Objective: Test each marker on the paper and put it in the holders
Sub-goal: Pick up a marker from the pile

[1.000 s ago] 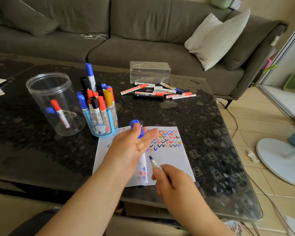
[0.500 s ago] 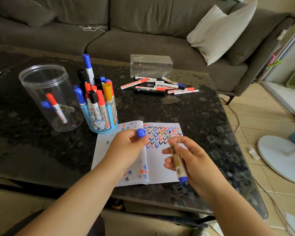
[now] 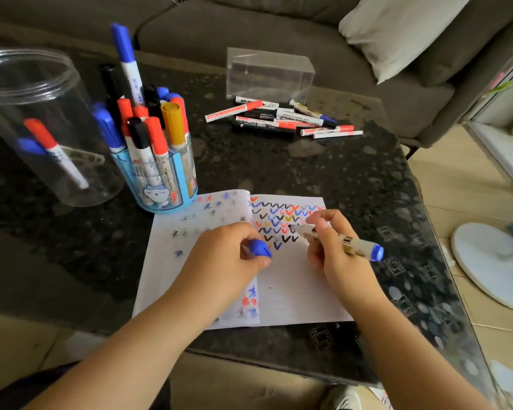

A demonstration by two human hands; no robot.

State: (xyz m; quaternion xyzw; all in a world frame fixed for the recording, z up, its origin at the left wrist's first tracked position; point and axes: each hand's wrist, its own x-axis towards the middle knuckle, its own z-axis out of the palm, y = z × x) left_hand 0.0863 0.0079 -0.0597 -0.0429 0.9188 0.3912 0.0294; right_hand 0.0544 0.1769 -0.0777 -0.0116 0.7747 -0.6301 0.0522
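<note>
My right hand (image 3: 335,253) grips an uncapped marker with a blue end (image 3: 350,242), its tip over the rows of coloured ticks on the white paper (image 3: 293,294). My left hand (image 3: 228,258) rests on the paper's left half and pinches the blue cap (image 3: 259,248). A blue holder (image 3: 157,179) packed with several markers stands behind the paper's left corner. Left of it a clear round jar (image 3: 36,125) holds a red marker and a blue one. Several loose markers (image 3: 282,118) lie farther back on the table.
A clear rectangular box (image 3: 268,74) stands behind the loose markers. The dark stone table (image 3: 323,173) ends close to the paper's near edge. A grey sofa with a white cushion (image 3: 397,28) runs behind; a white fan base (image 3: 492,261) sits on the floor to the right.
My right hand turned the marker round and brought its tip down over the ticks. My left hand slid down the page with the cap. The view moved closer and lower.
</note>
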